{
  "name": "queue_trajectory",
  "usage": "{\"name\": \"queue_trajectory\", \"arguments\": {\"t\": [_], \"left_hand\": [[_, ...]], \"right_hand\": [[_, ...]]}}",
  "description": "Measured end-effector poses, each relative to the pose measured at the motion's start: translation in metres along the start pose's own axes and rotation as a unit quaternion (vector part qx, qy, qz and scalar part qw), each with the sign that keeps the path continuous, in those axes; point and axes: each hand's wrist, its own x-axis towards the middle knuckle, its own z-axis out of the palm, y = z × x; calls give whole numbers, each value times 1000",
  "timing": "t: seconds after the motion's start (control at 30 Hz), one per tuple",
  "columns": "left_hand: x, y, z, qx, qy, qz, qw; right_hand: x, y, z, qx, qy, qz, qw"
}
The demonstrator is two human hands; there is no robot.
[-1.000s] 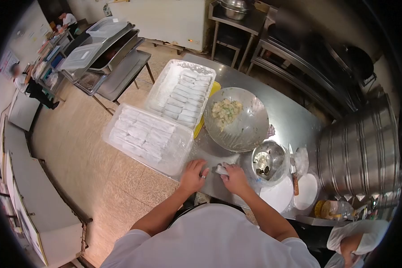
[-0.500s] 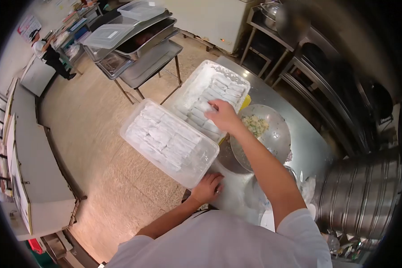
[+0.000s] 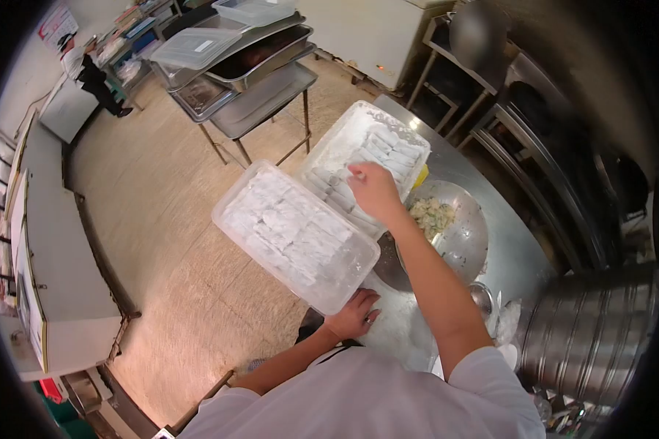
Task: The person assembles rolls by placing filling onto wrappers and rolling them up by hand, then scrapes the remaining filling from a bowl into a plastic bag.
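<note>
My right hand point(image 3: 375, 192) is over the far plastic tub point(image 3: 426, 150), its fingers curled together. Whatever may be in them is hidden. Rows of white, powder-coated rolls point(image 3: 389, 152) lie in that tub, with loose white powder at its far left part. Closer to me, a second translucent tub point(image 3: 370, 260) holds more white-dusted pieces point(image 3: 285, 223) packed side by side. My left hand point(image 3: 353, 314) rests on the table at this tub's near corner, fingers loosely bent and apart from the thumb, with nothing visible in it.
A metal bowl point(image 3: 470, 241) with chopped pale-green filling point(image 3: 432, 217) stands right of the tubs on the steel table point(image 3: 509, 219). Ribbed metal steamers point(image 3: 589, 329) stand at right. A cart point(image 3: 271, 99) bears trays and lids. Another person point(image 3: 94, 77) stands far left.
The view has shifted, so the scene sits farther right. My right hand's fingers have curled in more and lifted slightly from the rolls. My left hand stays by the near tub's corner.
</note>
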Motion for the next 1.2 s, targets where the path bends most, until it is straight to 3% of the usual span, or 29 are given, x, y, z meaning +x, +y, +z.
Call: {"name": "queue_trajectory", "arguments": {"t": [0.1, 0.23, 0.33, 0.6, 0.67, 0.8, 0.9, 1.0, 1.1, 1.17, 1.2], "left_hand": [[-2, -1, 1, 7, -28, -2, 1000], [-1, -3, 1, 21, -61, 18, 998], [0, -4, 1, 19, -91, 39, 995], [-2, -9, 5, 21, -91, 58, 994], [-1, -8, 4, 17, -87, 63, 994], [-2, -5, 4, 3, -58, 76, 995], [0, -3, 4, -4, -49, 82, 995], [-1, -4, 5, -5, -45, 75, 996], [-5, -4, 9, 1, -37, 59, 998], [-8, 4, 13, 17, -25, 56, 998], [-12, 9, 22, -39, -77, 2, 996]], "right_hand": [[-91, -2, -35, 87, 25, 95, 991], [-241, 10, -34, 105, 63, 126, 985], [-331, 1, -31, 83, 13, 248, 965], [-474, -6, -26, -9, 201, 379, 903], [-500, 2, -42, -99, 269, 402, 870], [-544, 45, -65, -322, 330, 406, 789], [-573, 77, -77, -285, 263, 443, 808], [-581, 90, -96, -221, 305, 446, 812], [-576, 81, -113, -176, 413, 416, 791], [-580, 73, -125, -260, 336, 340, 839], [-585, 71, -129, -300, 296, 301, 856]]}}
